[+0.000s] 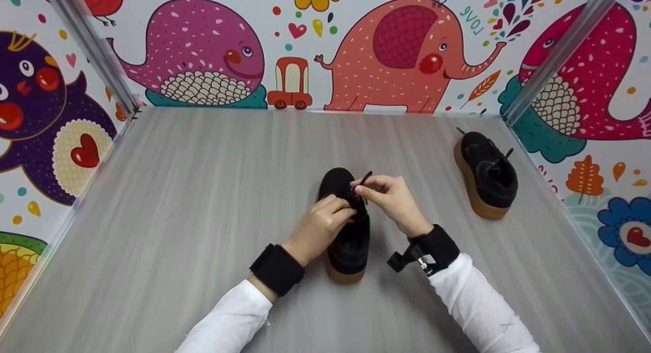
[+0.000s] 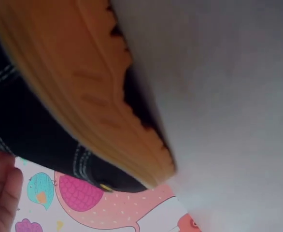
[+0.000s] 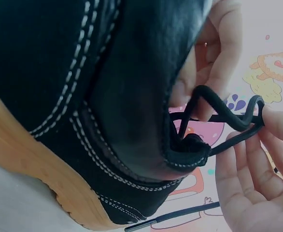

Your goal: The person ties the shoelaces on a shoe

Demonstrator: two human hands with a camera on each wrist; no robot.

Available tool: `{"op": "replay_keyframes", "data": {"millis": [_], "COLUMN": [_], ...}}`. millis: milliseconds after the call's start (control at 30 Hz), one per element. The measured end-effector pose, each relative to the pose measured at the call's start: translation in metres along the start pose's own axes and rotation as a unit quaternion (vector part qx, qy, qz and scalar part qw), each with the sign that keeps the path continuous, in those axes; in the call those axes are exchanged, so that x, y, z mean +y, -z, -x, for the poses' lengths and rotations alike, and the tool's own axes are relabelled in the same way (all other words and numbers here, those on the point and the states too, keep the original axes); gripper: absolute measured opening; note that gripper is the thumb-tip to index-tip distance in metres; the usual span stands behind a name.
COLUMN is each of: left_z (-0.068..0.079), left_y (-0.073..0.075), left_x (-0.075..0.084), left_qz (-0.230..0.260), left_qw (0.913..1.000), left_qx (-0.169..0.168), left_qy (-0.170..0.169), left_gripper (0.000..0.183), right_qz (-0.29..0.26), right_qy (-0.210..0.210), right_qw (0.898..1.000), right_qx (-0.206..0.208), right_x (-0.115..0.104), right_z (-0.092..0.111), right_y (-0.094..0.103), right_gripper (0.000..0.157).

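A black shoe (image 1: 348,248) with a tan sole stands on the grey surface, toe pointing away. My right hand (image 1: 391,198) pinches its black shoelace (image 3: 233,137) between thumb and fingers, beside the lacing; a slack loop shows in the right wrist view. A loose lace end (image 3: 175,216) hangs below that hand. My left hand (image 1: 323,221) bends over the lacing from the left, and its fingertips pinch the lace near the shoe's tongue. The left wrist view shows the tan sole (image 2: 83,92) close up, with left fingers (image 2: 6,193) at the edge.
A second black shoe (image 1: 488,175) of the same kind stands at the right, near the wall. Patterned panels (image 1: 305,48) with cartoon animals enclose the grey surface (image 1: 203,190) at the back and both sides. Black bands (image 1: 277,270) wrap both wrists.
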State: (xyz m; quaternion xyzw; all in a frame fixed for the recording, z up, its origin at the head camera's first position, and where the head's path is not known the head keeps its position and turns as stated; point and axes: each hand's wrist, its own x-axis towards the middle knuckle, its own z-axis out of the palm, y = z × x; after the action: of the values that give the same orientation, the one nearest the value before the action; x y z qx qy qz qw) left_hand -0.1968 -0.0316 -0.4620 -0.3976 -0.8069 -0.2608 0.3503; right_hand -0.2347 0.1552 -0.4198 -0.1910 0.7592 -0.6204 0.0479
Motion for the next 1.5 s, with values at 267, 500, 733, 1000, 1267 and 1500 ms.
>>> {"op": "replay_keyframes", "data": {"millis": [267,500,733,1000,1267,1500], "left_z": [-0.005,-0.01,-0.008,-0.006,-0.005,-0.001], "left_y": [0.006,-0.008,-0.015,-0.018,-0.007,0.009], "left_x": [-0.019,-0.04,-0.047,-0.048,-0.045,-0.043], "left_qz": [0.075,0.155,0.189,0.182,0.157,0.12], "left_qw": [0.9951,0.9847,0.9779,0.9796,0.9822,0.9827], "left_qx": [0.043,-0.022,-0.059,-0.048,-0.044,-0.044], "left_qy": [0.049,0.078,0.067,0.069,0.093,0.135], "left_gripper": [0.01,0.012,0.009,0.007,0.006,0.005], "right_qz": [-0.014,-0.028,-0.031,-0.034,-0.053,-0.051], "right_qy": [-0.002,-0.005,-0.007,-0.019,-0.004,0.002], "right_qw": [1.0,1.0,0.999,0.999,0.999,0.999], "right_qx": [-0.001,0.002,0.003,0.009,0.009,0.006], "right_x": [0.0,0.001,0.0,-0.001,0.001,0.002], "right_z": [0.0,0.001,0.001,0.002,0.001,0.002], "right_y": [0.0,-0.001,-0.002,-0.002,-0.003,-0.003], "right_gripper": [0.02,0.021,0.021,0.021,0.023,0.022]}}
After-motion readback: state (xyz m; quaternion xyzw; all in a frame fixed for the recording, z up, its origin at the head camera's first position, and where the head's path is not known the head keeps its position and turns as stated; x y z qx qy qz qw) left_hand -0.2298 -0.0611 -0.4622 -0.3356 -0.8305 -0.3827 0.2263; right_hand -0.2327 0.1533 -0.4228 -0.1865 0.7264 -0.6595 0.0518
